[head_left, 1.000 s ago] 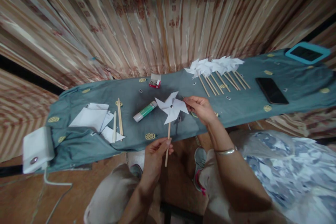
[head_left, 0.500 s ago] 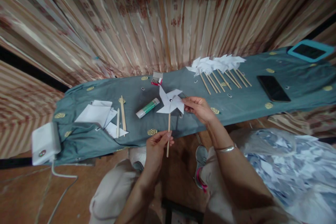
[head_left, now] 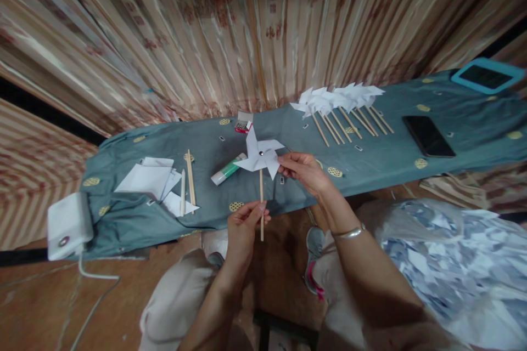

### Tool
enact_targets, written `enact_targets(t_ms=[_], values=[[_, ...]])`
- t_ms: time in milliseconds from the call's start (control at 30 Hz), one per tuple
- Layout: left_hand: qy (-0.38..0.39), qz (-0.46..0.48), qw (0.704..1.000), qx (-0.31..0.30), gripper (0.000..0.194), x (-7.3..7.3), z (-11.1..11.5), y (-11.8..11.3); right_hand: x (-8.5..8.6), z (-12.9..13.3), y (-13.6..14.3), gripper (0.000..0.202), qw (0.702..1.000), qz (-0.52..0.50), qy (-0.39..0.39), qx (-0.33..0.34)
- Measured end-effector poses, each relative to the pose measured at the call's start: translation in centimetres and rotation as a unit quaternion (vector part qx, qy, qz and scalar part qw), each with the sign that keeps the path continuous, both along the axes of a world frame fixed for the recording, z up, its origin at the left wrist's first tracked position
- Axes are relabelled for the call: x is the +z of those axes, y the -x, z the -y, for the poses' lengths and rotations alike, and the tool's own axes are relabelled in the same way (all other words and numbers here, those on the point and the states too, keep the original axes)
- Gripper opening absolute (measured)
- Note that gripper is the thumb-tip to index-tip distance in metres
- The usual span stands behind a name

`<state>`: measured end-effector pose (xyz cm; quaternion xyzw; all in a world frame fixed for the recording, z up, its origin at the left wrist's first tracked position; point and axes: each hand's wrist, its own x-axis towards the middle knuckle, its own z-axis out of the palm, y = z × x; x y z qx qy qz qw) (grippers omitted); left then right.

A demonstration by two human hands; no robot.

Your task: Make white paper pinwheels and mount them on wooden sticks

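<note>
A white paper pinwheel [head_left: 258, 157] with a dark round pin at its centre stands upright on a wooden stick [head_left: 262, 186]. My left hand [head_left: 246, 220] pinches that stick near its lower end. At the pinwheel's right side, my right hand [head_left: 303, 170] has its fingers closed at the edge of a paper blade; the fingertips partly overlap it. Behind the pinwheel lie a green and white glue stick [head_left: 225, 171], partly covered by a blade, and a small red open box of pins [head_left: 243, 124].
Several finished pinwheels [head_left: 337, 100] lie in a row at the back. Paper sheets [head_left: 144, 180], sticks [head_left: 190, 181], a white power bank [head_left: 69, 226], a black phone [head_left: 428, 136] and a blue-framed device [head_left: 488, 75] rest on the cloth [head_left: 370, 170]. A bag of paper scraps [head_left: 453, 263] is at right.
The pinwheel's blades have turned about the pin. The pinwheel and my right hand have shifted slightly left; my left hand still holds the stick.
</note>
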<state>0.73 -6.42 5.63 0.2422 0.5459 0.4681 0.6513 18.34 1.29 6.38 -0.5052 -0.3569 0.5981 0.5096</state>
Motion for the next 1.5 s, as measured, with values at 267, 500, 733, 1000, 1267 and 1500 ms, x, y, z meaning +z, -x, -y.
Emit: enact_targets(t_ms=[267,500,733,1000,1267,1500], values=[[-0.004,0.009,1.000,0.006,0.037,-0.1,0.0,-0.1,0.3,0.3,0.6,0.044,1.000,0.005,0.008,0.018],[-0.002,-0.004,1.000,0.003,0.038,-0.2,0.0,-0.1,0.6,0.7,1.1,0.041,0.999,0.020,0.004,0.041],[-0.004,0.001,1.000,0.005,0.037,-0.3,-0.1,-0.1,0.5,0.7,1.8,0.041,0.998,0.026,0.011,0.053],[0.000,0.011,1.000,0.014,0.039,-0.5,-0.1,0.2,1.3,0.8,0.1,0.049,0.991,0.049,0.001,0.125],[0.016,0.020,1.000,-0.009,0.038,0.0,0.3,0.2,0.9,-0.7,-1.8,0.042,0.990,0.015,-0.045,-0.136],[0.016,0.021,0.999,-0.034,0.038,0.0,0.6,0.1,0.4,-1.0,-0.7,0.047,0.998,-0.011,-0.012,-0.061]])
